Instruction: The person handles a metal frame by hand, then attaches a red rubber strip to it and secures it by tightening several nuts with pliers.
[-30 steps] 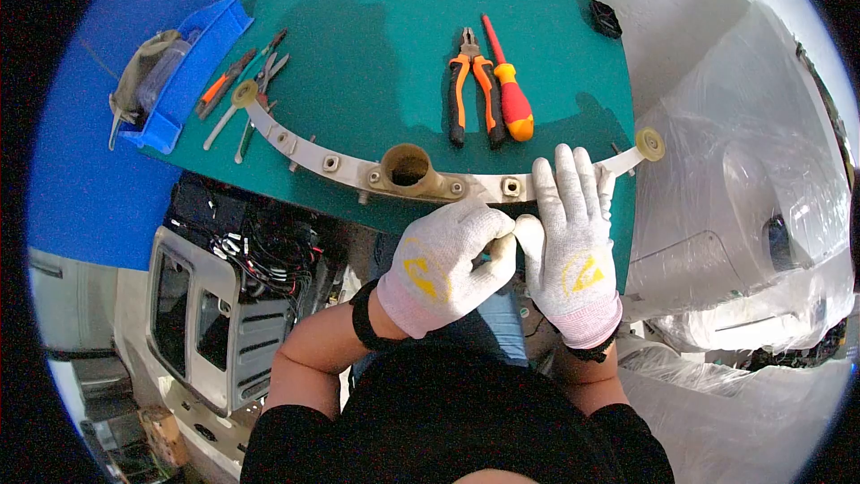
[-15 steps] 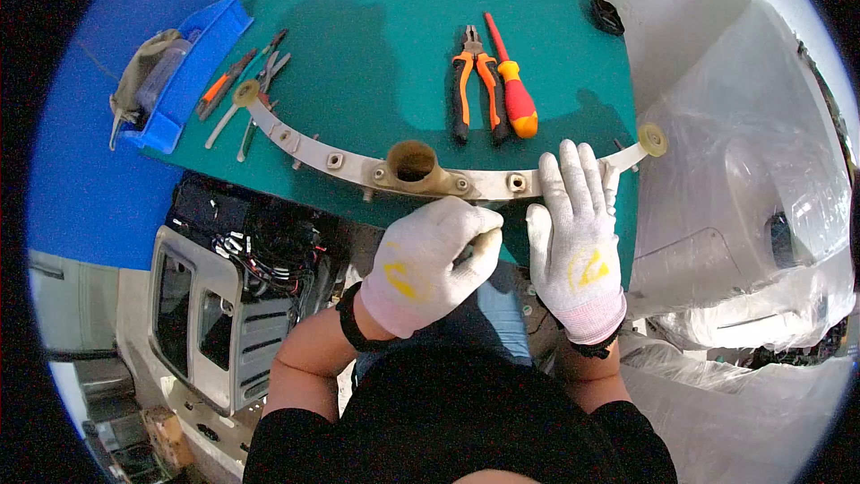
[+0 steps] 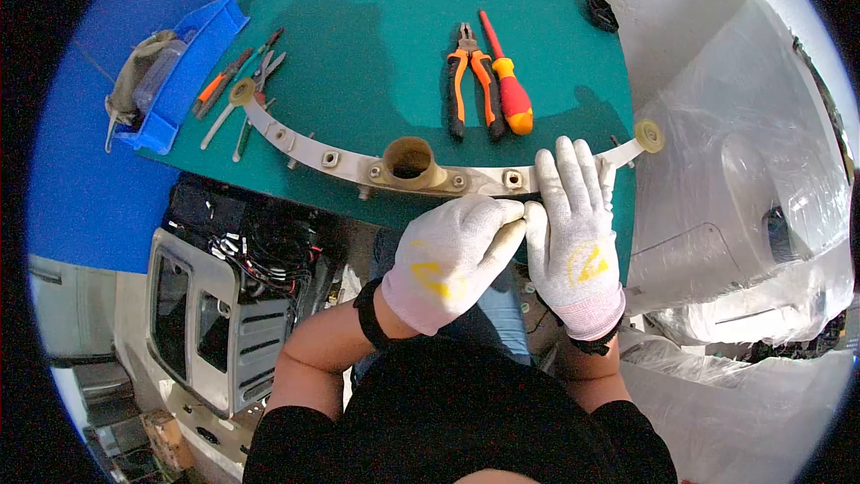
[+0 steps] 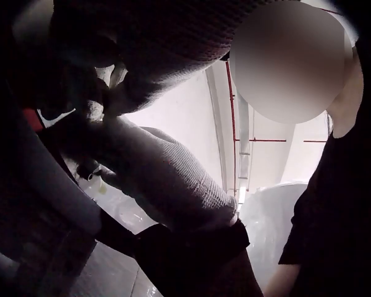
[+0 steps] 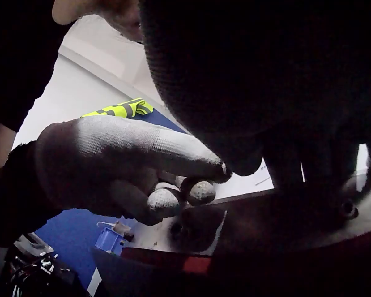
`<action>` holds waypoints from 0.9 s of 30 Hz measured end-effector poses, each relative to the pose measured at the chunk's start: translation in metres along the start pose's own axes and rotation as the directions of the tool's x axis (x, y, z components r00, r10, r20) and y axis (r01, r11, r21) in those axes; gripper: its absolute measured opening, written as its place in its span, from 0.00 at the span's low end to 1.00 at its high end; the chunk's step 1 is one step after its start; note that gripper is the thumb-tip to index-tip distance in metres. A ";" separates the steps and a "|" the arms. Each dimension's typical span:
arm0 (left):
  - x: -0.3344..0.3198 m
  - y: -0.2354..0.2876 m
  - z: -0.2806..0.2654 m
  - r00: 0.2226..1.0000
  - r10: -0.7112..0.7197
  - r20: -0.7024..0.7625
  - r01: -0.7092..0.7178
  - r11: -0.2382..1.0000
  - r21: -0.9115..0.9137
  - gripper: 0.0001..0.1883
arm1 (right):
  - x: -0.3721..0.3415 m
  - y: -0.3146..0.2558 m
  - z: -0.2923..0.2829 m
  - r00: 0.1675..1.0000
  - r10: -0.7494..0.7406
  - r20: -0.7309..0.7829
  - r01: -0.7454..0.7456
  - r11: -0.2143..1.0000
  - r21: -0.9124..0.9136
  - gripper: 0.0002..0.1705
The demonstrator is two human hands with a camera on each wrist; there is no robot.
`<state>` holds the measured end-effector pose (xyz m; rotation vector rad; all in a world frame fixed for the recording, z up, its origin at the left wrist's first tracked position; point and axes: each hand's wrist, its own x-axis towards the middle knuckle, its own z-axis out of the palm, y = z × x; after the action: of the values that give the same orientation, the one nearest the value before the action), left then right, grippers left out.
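The curved bar (image 3: 484,181) spans the middle of the frame at the near edge of the green table (image 3: 555,36), bowed toward the bottom. Finish: pale, greyish white, with brownish staining about the centre. A short, open brown collar (image 3: 414,182) stands at mid-length, a bolt on either side. Square nuts sit farther out, left (image 3: 331,159) and right (image 3: 512,179). Each end carries a round yellowish disc, one toward upper left (image 3: 242,91), one at right (image 3: 650,135). The right hand (image 3: 579,233) lays straight fingers, side by side, across the bar's right half. The left hand (image 3: 452,255) is just below centre, fingers curled, thumb and forefinger tips close beside the right thumb; the wrist views being dark, I cannot tell whether they pinch anything.
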<state>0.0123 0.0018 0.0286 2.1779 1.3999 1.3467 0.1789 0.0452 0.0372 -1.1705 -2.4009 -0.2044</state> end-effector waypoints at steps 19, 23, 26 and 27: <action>0.006 0.002 0.003 0.996 0.050 -0.069 -0.046 0.997 0.056 0.09 | 0.000 0.002 0.000 1.000 -0.010 0.013 0.009 1.000 0.008 0.34; 0.005 0.001 -0.003 0.998 0.059 -0.032 -0.057 0.997 0.044 0.09 | -0.001 0.001 -0.002 0.999 -0.017 0.028 0.016 1.000 0.026 0.35; 0.004 0.002 -0.007 0.999 0.040 -0.005 -0.040 0.999 0.006 0.09 | -0.001 0.000 -0.001 0.999 -0.018 0.031 0.017 0.999 0.027 0.35; 0.005 0.003 -0.007 0.999 0.032 -0.002 -0.032 0.999 -0.002 0.09 | 0.000 0.000 -0.002 0.999 -0.015 0.029 0.014 1.000 0.023 0.35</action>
<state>0.0086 0.0025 0.0371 2.2074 1.3692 1.3606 0.1799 0.0449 0.0387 -1.1540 -2.4317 -0.1656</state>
